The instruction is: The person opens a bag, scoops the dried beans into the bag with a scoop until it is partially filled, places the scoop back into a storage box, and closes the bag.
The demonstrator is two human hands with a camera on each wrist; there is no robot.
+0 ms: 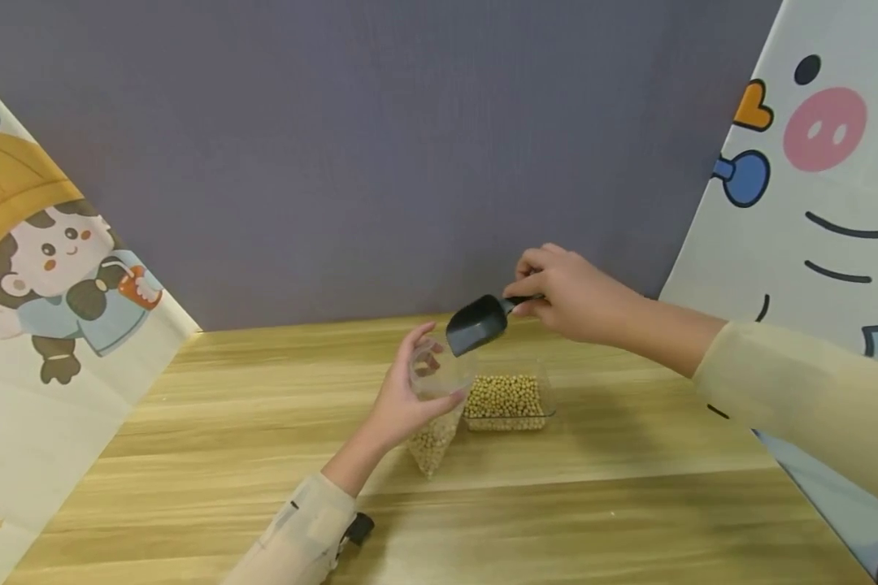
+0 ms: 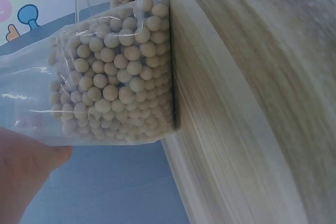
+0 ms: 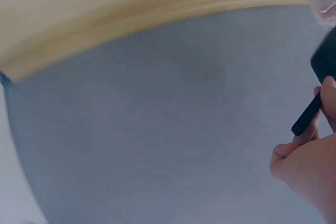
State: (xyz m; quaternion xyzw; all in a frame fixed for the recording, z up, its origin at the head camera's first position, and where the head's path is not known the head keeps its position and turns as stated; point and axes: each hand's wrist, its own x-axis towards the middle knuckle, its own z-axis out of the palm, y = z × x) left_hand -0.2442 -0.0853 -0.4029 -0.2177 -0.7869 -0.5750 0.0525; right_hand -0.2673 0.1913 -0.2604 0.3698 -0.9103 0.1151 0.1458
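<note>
My left hand [image 1: 402, 398] grips the upper part of a clear plastic bag [image 2: 31, 85], thumb and fingers curled around its open mouth. Round pale beans [image 2: 110, 77] fill the bag's lower part, and its base rests on the wooden tabletop. A black scoop [image 1: 477, 325] is tilted with its lip down over the mouth of the bag; no beans show in its bowl. Fingers and thumb of my right hand [image 1: 574, 299] pinch the scoop's handle [image 3: 307, 115]. Just right of the bag stands a clear plastic box [image 1: 549, 402] holding yellow beans [image 1: 505, 396].
The wood-grain table [image 1: 615, 520] ends at a grey wall panel [image 1: 410, 162] behind the hands. Cartoon-printed panels stand at the left [image 1: 66, 325] and right [image 1: 790, 268]. A small black object [image 1: 359, 528] shows beside the left sleeve.
</note>
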